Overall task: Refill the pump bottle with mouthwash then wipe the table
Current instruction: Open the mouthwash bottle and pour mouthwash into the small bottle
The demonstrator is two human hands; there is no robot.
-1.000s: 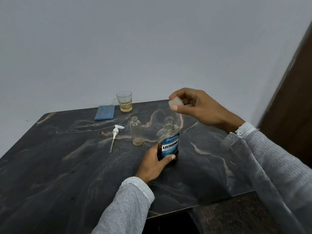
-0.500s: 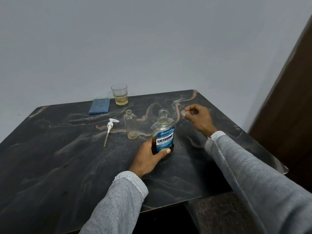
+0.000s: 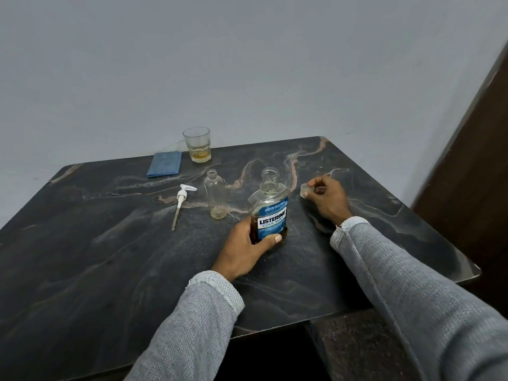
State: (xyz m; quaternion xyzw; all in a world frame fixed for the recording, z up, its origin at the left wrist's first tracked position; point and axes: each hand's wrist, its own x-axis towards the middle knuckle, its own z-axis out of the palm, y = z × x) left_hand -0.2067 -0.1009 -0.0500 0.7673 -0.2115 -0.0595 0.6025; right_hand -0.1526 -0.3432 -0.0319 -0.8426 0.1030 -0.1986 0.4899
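plain home room (marble table (image 3: pixel 110 270), bare wall (image 3: pixel 247 64))

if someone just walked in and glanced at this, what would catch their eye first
Most likely the mouthwash bottle with its bright blue label, standing uncapped near the middle of the dark marbled table with the left hand wrapped round its base. Just to its right, the right hand pinches the clear cap low over the tabletop. Behind them stand the empty pump bottle with its white pump lying beside it.
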